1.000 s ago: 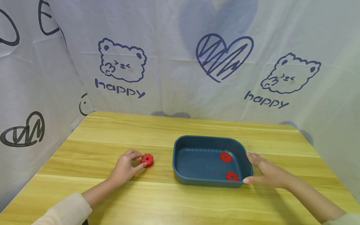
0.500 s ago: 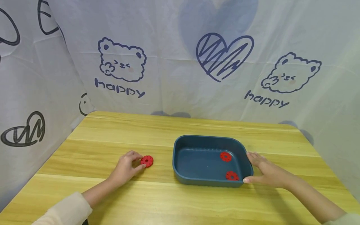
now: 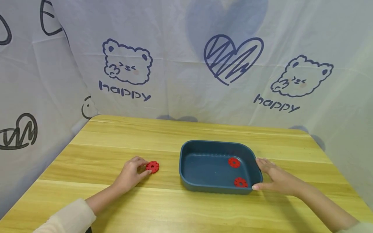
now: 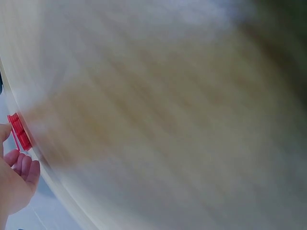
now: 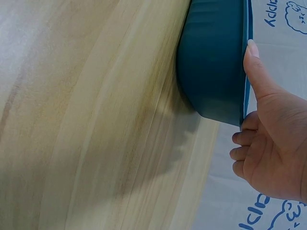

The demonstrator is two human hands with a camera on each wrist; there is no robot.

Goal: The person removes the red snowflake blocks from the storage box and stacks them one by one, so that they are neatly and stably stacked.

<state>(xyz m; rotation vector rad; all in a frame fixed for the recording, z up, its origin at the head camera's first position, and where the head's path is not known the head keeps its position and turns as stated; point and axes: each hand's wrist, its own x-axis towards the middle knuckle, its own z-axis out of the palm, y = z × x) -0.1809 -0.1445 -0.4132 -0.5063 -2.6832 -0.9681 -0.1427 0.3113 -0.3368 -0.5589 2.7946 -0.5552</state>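
Note:
My left hand (image 3: 130,174) pinches a notched red plastic disc (image 3: 152,167) between thumb and fingers, left of the blue bin (image 3: 215,188). In the left wrist view, the disc is the thin top piece of a small stack of red discs (image 4: 21,134), tilted slightly off the pieces below. My right hand (image 3: 276,179) holds the bin's right end, thumb at the front corner and fingers along the side rim. In the right wrist view, the right hand (image 5: 276,148) touches the bin's outer wall (image 5: 213,62). Two red discs lie inside the bin, one towards the back (image 3: 234,162) and one near the front (image 3: 240,182).
A light wooden table (image 3: 175,210) carries everything. White cloth (image 3: 175,38) printed with bears, hearts and the word happy hangs behind it and along both sides. A gap of bare table lies between the red stack and the bin.
Since a second ago, the red piece at my left fingertips has turned slightly to show more of its face. Both hands and the bin stay in nearly the same places.

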